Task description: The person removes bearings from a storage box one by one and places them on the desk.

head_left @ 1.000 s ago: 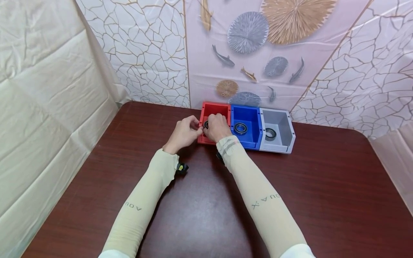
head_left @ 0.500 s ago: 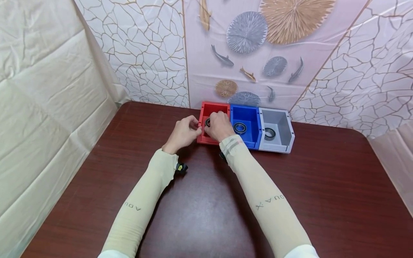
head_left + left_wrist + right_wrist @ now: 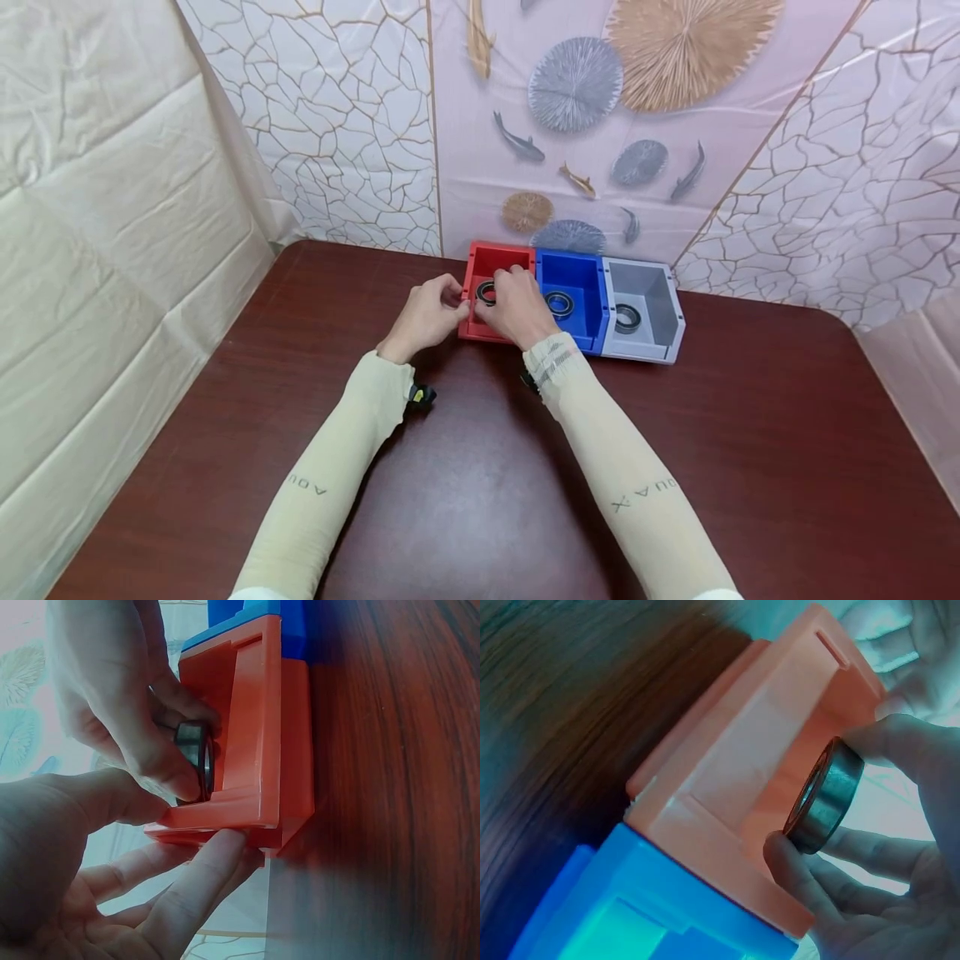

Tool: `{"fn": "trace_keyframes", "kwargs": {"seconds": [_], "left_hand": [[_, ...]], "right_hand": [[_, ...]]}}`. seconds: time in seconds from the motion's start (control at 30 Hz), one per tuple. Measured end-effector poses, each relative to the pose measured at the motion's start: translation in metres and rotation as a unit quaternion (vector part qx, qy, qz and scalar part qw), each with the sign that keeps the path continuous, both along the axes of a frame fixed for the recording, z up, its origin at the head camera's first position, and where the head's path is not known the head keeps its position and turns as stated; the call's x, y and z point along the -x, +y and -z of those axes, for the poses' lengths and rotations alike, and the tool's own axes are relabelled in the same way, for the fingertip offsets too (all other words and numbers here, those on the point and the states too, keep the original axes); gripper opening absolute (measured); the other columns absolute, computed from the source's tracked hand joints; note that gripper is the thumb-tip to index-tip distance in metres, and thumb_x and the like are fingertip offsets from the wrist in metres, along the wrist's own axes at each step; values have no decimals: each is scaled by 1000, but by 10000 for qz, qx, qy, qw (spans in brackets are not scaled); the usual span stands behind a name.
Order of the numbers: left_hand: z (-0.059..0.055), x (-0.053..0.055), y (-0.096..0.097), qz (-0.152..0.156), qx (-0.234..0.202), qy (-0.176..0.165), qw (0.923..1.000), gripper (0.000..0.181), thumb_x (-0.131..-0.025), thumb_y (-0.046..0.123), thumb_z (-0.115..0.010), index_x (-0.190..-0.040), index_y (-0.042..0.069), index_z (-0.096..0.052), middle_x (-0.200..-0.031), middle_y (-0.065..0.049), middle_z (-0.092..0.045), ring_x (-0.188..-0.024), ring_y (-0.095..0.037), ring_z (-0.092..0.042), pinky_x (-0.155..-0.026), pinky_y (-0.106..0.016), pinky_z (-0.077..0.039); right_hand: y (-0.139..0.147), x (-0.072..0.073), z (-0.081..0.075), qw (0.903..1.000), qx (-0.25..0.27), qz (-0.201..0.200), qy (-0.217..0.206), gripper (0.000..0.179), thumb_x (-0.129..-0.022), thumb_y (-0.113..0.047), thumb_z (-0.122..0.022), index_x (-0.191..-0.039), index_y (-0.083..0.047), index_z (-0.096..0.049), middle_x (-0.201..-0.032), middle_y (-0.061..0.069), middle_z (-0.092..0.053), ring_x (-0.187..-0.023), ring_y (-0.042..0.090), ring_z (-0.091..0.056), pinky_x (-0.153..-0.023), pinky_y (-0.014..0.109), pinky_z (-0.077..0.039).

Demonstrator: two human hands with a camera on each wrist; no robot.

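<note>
My right hand [image 3: 522, 310] reaches into the red bin [image 3: 502, 255] and pinches a ball bearing [image 3: 826, 801] between thumb and fingertips. The bearing is a dark steel ring, tilted in the right wrist view, inside the bin. At the bin's left side, my left hand [image 3: 426, 315] grips the side wall, thumb on the inner side and fingers outside and below, as the left wrist view shows. A second bearing [image 3: 559, 304] lies flat in the blue bin [image 3: 570, 260]. The grey bin [image 3: 666, 310] holds a third bearing [image 3: 627, 317].
The three bins stand joined in a row at the far edge of the dark wooden table [image 3: 465, 467]. Directly behind them hangs a patterned wall sheet [image 3: 487, 192]. A pale cloth [image 3: 112, 250] drapes along the left side.
My right hand and forearm have shifted slightly to the right, and more of the bearing in the red bin shows. The left hand stays at the bin wall. The head view has tilted slightly.
</note>
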State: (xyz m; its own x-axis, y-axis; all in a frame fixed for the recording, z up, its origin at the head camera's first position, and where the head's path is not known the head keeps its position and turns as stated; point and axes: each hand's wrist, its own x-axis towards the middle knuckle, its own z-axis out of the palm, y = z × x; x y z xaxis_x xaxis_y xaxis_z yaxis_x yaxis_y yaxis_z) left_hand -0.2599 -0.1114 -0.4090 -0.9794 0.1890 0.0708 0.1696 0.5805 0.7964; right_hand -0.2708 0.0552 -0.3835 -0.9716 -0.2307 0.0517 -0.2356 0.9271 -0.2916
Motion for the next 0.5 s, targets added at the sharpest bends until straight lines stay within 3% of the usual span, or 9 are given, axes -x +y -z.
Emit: {"fn": "trace_keyframes", "kwargs": {"seconds": [0.23,0.5], "left_hand": [[-1,-1,-1,72,-48,-32,10000,17,-97,20,-65,-108,8,-64,-107,-11,-72,-95,-23,-71,-88,-39,-58],[0,-3,-1,62,-76,-63,9999,17,-97,21,-65,-108,9,-64,-107,-11,-72,-94,-23,-71,-87,-40,-59]], "right_hand": [[6,-3,0,9997,248,5,85,49,-93,-37,-69,-122,2,-66,-114,19,-64,-104,30,-61,-94,41,-57],[12,-7,3,9978,603,-80,264,49,-90,-38,-73,-121,0,-68,-109,15,-64,-97,27,-61,-85,39,-60]]}}
